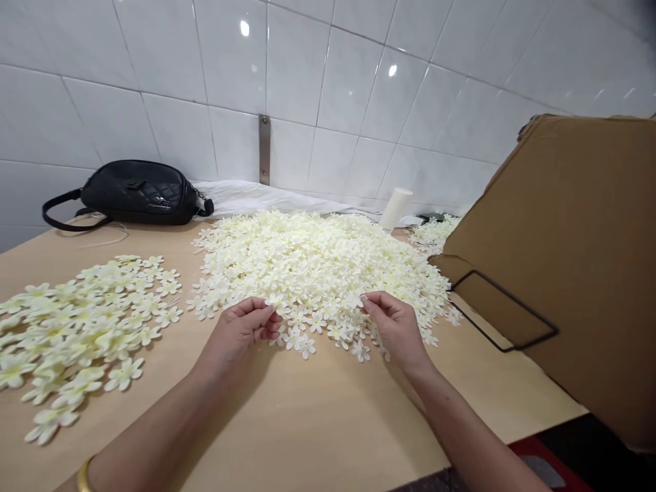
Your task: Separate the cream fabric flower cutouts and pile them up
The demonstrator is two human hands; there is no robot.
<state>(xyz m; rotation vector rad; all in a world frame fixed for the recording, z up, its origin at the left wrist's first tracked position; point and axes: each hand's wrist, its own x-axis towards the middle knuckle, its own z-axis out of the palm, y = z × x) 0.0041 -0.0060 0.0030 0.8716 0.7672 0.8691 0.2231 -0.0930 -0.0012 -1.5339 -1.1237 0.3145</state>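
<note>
A wide heap of small white artificial flowers (318, 260) with pale yellow centres lies on the table in front of me. At its near left edge my left hand (249, 322) is closed, thumb and index finger pinched on a white flower (275, 301). My right hand (393, 326) reaches the near right side of the heap, thumb and fingertips pressed together. Whatever those fingertips pinch is too small to make out against the white petals. Several loose flowers (306, 346) lie on the tabletop between the two hands.
Larger pale-yellow flowers (82, 328) spread across the left of the wooden table (318, 424). Behind them sits a black pouch (138, 193). A white cylinder (395, 209) stands behind the heap. On the right rises a cardboard box (574, 246) with a black wire frame (533, 311).
</note>
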